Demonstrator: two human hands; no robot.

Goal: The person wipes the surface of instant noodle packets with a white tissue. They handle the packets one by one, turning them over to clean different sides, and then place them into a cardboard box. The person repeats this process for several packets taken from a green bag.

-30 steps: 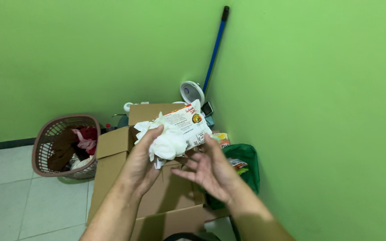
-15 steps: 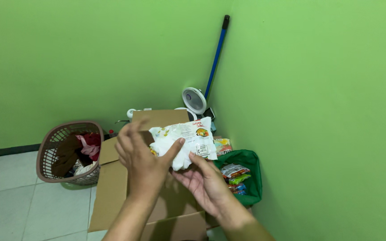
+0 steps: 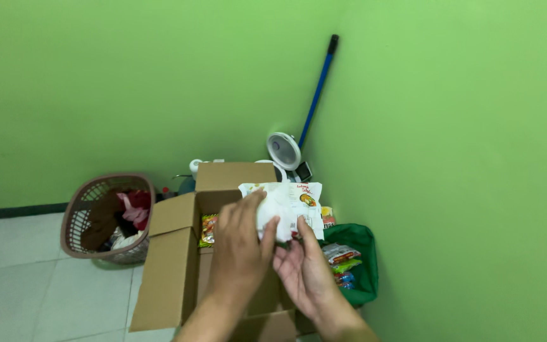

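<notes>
At the centre of the frame, the white snack packet (image 3: 286, 206) has been lowered closer over the open cardboard box (image 3: 178, 253) than half a second ago. It is grasped by the left hand (image 3: 240, 247); the right hand (image 3: 305, 269) is held open beneath it, fingertips touching.

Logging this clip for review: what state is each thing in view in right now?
White printed plastic packet: held above the box by both hands.
Left hand: fingers on the packet.
Right hand: palm up beneath the packet.
Brown cardboard box: flaps open.
Pink plastic basket: upright, holding clothes.
Green bag: open, packets inside.
</notes>
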